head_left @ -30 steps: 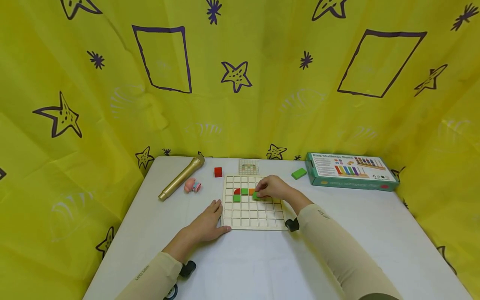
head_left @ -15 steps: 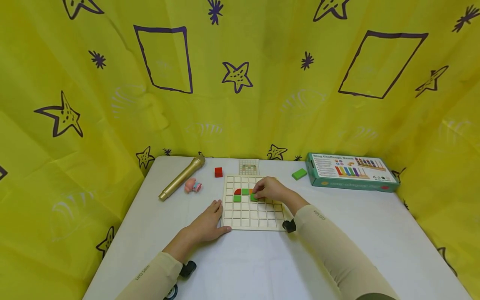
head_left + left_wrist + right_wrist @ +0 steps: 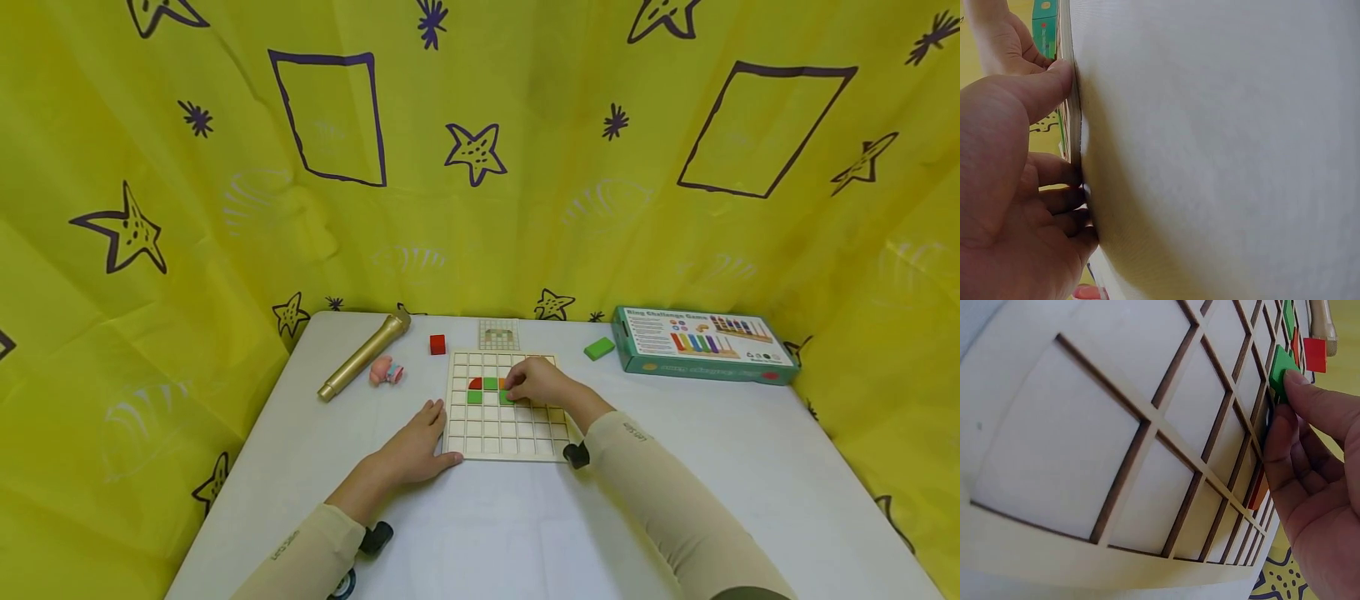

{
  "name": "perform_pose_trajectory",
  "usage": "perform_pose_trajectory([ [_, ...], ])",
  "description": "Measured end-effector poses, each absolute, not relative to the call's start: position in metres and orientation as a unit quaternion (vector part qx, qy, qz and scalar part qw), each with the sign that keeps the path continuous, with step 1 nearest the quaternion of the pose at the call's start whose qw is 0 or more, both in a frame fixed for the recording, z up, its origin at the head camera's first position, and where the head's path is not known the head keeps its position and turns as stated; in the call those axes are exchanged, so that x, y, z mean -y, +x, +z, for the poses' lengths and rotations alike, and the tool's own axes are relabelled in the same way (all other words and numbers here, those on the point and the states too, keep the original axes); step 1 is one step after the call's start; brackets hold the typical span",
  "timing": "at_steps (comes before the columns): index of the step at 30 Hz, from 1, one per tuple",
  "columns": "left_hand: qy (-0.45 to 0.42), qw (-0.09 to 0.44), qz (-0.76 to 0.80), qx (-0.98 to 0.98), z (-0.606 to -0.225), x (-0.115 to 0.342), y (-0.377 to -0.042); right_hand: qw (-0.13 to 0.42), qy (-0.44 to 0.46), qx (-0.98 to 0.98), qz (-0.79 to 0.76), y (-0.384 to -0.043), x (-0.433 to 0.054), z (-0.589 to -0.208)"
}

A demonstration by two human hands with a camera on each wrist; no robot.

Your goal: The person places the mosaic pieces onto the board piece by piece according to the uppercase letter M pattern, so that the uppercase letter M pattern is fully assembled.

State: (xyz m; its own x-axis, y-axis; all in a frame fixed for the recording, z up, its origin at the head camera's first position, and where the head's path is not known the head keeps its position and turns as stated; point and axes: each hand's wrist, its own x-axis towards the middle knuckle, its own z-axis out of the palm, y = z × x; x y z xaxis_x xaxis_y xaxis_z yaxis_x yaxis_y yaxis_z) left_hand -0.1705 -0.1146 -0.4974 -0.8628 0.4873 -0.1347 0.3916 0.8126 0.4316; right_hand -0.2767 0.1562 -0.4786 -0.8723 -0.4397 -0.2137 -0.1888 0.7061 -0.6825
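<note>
A pale wooden grid board (image 3: 487,446) lies on the white table. My right hand (image 3: 542,381) is over its middle, pinching a green square tile (image 3: 1280,367) between thumb and finger, with the tile right at a cell. On the board are a red quarter-round tile (image 3: 475,383), a green tile (image 3: 491,383) beside it and another green tile (image 3: 475,397) below. An orange tile (image 3: 502,382) is partly hidden behind the fingers. My left hand (image 3: 412,446) rests at the board's near left corner, thumb (image 3: 1054,84) on its front edge and fingers along its left side.
Behind the board lie a small pattern card (image 3: 498,333) and a red cube (image 3: 437,344). At the left are a gold microphone (image 3: 363,357) and a pink toy figure (image 3: 386,371). A green block (image 3: 598,348) and a green game box (image 3: 705,346) stand at the right.
My right hand has moved slightly left, bringing the green tile from a tilt down to the cell just below the orange tile. My left hand has stayed in place.
</note>
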Motion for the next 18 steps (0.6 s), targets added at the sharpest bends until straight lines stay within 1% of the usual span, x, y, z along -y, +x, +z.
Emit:
perform_pose_trajectory([
  [9,0.235,0.118,0.198,-0.944,-0.4980,0.1147,-0.1703,0.170,-0.178,-0.908,-0.338,-0.2768,-0.1552,-0.4857],
  [18,0.230,0.122,0.199,-0.945,-0.4980,0.1143,-0.1710,0.168,-0.172,-0.910,-0.337,-0.2735,-0.1537,-0.4838],
])
